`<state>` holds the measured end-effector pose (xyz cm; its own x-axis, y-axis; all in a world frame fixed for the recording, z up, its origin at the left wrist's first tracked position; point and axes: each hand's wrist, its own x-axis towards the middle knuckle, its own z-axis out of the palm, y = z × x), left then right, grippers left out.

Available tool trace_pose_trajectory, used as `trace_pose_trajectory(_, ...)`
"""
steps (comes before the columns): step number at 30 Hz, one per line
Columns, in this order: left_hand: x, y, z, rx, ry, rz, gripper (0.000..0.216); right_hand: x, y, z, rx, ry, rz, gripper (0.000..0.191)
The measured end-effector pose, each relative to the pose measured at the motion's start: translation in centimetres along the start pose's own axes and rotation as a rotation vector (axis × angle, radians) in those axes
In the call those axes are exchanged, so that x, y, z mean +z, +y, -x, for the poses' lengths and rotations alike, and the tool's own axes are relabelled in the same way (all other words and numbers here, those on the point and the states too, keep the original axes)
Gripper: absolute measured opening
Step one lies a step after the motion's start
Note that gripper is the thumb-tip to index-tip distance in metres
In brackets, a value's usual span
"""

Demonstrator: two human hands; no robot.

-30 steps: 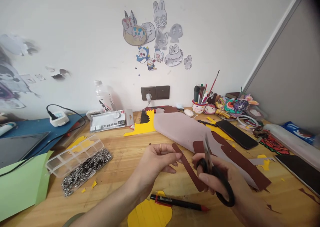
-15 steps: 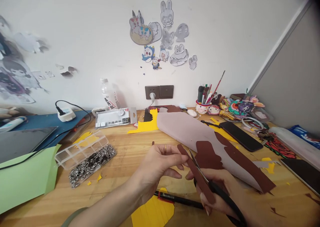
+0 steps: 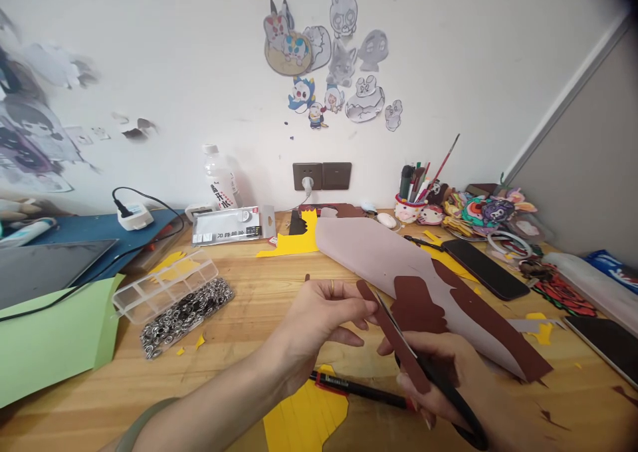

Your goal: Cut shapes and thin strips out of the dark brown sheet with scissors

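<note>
My left hand (image 3: 319,316) pinches the upper end of a narrow brown strip (image 3: 393,338) between thumb and fingers. A ring is on one of its fingers. In my right hand (image 3: 463,365) is a pair of scissors (image 3: 451,399) with black handles, the blades pointing up and left along the strip's right edge. The strip's lower end lies over the fingers of my right hand. Below the hands, a black pen (image 3: 356,390) with red parts rests across a yellow piece (image 3: 309,419) marked with lines. Behind them lies a large brown sheet with a pale back (image 3: 363,256), its edge cut out in curves.
To the left are a clear compartment box (image 3: 187,316) full of metal rings and a light green sheet (image 3: 50,345). Along the back stand a bottle (image 3: 219,179), a clear package (image 3: 226,226) and a pen cup (image 3: 409,209). A black phone (image 3: 486,269) lies right.
The view has tilted down slightly, so the wall drawings sit higher. Both hands keep their hold, and the scissor blades look closer together along the strip.
</note>
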<state>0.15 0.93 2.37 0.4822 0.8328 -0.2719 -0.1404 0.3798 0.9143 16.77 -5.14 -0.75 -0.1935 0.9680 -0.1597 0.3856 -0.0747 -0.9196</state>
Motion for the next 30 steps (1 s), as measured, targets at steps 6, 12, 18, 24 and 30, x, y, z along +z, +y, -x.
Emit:
trace_pose_trajectory(6,-0.1,0.1,-0.3,-0.008,0.005,-0.009,0.011,-0.2,-0.5,0.0,0.017,0.031,0.040,0.018)
trace_pose_trajectory(12,-0.3,-0.1,-0.2,0.005,-0.010,-0.010,0.008,-0.2,-0.8,-0.3,-0.028,0.039,0.086,0.016)
trace_pose_trajectory(18,-0.1,0.3,0.0,0.007,-0.029,0.002,0.009,-0.3,0.2,-0.2,0.007,0.039,0.059,0.029)
trace_pose_trajectory(24,-0.2,0.2,-0.1,0.021,-0.042,0.019,0.007,-0.3,0.1,-0.1,0.036,0.028,0.026,0.027)
trace_pose_trajectory(30,-0.4,-0.2,-0.3,0.024,-0.042,0.031,0.008,-0.2,0.2,-0.3,0.065,0.029,-0.007,0.019)
